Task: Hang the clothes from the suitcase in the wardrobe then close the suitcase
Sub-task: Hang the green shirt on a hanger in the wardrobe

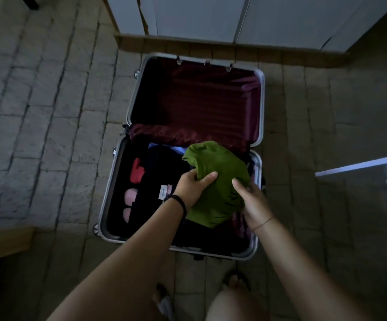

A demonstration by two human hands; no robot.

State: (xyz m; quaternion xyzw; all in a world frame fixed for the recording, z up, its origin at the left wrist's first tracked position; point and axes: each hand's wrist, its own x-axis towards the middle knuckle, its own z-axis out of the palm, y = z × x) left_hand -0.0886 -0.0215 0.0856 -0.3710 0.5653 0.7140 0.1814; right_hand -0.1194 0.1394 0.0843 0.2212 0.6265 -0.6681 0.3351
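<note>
Stone-look floor tiles [56,126] in grey-brown blocks fill the dim room, and pale wardrobe doors [199,17] stand closed along the top of the head view above a wooden plinth. On the floor just in front of the wardrobe lies the suitcase [260,107], opened flat with its silver frame showing; the far half is lined in dark red fabric and holds nothing that can be made out, while the near half is packed with dark clothes [162,167], a red item [137,171] and pinkish pieces [130,195] along its left side, plus a strip of light blue cloth [176,149] near the hinge. A green garment [218,181], bunched and partly folded, sits over the right part of the near half, raised slightly above the dark clothes. The left hand [192,187], with a black band on the wrist, has its grip clenched on the garment's left edge, thumb on top. The right hand [252,202], wearing a thin cord bracelet, has its grip closed on the garment's right side, fingers tucked beneath the cloth. Both forearms reach down from the bottom of the view. Sandalled feet [236,281] stand on the tiles just short of the suitcase. A pale panel edge [359,164] juts in from the right.
</note>
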